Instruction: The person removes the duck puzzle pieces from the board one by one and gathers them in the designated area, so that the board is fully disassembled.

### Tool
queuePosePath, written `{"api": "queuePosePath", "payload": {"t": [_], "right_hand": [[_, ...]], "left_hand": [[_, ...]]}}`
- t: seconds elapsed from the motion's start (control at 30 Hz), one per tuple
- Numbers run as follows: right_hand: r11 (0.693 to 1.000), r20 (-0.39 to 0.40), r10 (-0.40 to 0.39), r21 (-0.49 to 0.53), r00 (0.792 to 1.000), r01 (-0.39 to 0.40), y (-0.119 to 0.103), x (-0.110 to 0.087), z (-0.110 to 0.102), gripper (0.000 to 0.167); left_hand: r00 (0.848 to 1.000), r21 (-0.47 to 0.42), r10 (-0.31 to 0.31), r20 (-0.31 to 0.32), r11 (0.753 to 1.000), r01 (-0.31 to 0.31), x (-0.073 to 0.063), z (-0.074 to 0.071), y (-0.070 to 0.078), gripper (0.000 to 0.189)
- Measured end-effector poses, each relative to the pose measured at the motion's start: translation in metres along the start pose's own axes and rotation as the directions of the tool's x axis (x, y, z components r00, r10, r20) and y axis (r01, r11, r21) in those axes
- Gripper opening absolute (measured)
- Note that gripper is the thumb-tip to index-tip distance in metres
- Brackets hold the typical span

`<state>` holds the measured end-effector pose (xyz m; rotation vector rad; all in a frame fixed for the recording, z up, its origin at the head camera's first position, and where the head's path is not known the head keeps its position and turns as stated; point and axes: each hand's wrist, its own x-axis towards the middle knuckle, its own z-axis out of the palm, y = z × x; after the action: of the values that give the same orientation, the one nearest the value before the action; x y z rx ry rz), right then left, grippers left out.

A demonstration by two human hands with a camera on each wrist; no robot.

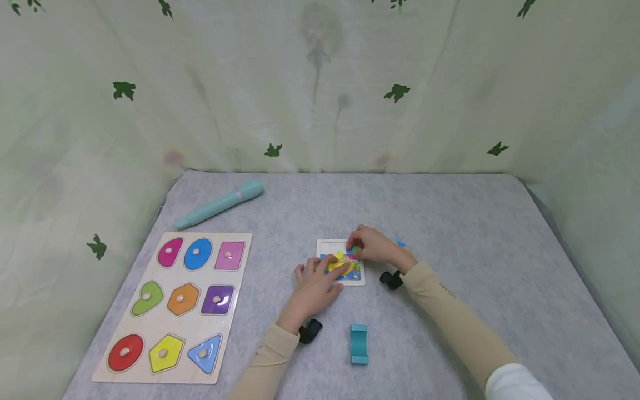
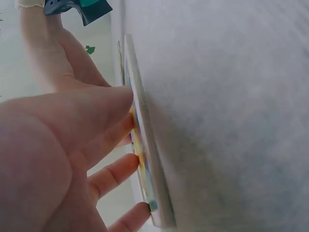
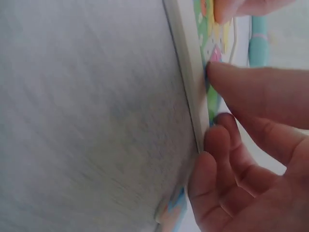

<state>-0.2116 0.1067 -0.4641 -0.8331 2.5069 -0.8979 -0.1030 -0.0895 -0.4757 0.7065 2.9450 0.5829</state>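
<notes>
A small jigsaw puzzle with a bright picture lies in a white frame (image 1: 327, 243) at the middle of the table. My left hand (image 1: 312, 291) rests on it with fingers spread, their tips touching the yellow part of the picture. In the left wrist view, the thumb and fingertips meet the puzzle's face beside the frame's edge (image 2: 145, 121). At the frame's upper right corner my right hand (image 1: 376, 246) pinches a green and blue puzzle piece (image 3: 213, 99) between thumb and fingers. Its underside and how far it sits inside the frame are hidden.
Behind the right wrist lies another blue piece (image 1: 399, 243). A wooden shape board (image 1: 197, 328) with knobbed pieces lies at left, a teal pen-shaped object (image 1: 220, 206) beyond it. A teal curved block (image 1: 358, 344) lies in front, between the forearms. Both wrists carry black camera mounts (image 1: 391, 280).
</notes>
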Motion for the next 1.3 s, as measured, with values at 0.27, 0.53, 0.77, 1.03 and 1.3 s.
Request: {"api": "queuePosePath", "payload": {"t": [0.27,0.53,0.77,1.03,1.3], "right_hand": [[1.000,-0.052,-0.027,-0.014,0.998,0.027,-0.009,-0.002,0.009,0.020],[0.999,-0.057,-0.030,-0.021,0.998,0.029,-0.008,0.000,0.010,0.022],[0.999,-0.025,-0.032,0.003,0.999,0.032,-0.003,0.001,0.004,0.026],[0.994,-0.143,-0.016,0.108,0.990,0.032,0.012,-0.001,-0.001,0.016],[0.925,-0.136,0.064,0.380,0.989,-0.008,0.034,-0.027,-0.033,0.013]], "left_hand": [[1.000,0.018,-0.016,0.021,1.000,0.016,0.003,-0.002,0.005,0.043],[1.000,0.029,-0.008,0.023,1.000,0.007,0.004,-0.001,0.007,0.044],[1.000,-0.001,0.012,0.029,1.000,-0.012,0.004,0.001,0.006,0.044],[0.999,-0.022,0.025,0.035,0.999,-0.024,0.004,0.002,0.005,0.045],[0.999,-0.057,0.022,0.035,0.998,-0.020,0.003,0.002,0.004,0.046]]}}
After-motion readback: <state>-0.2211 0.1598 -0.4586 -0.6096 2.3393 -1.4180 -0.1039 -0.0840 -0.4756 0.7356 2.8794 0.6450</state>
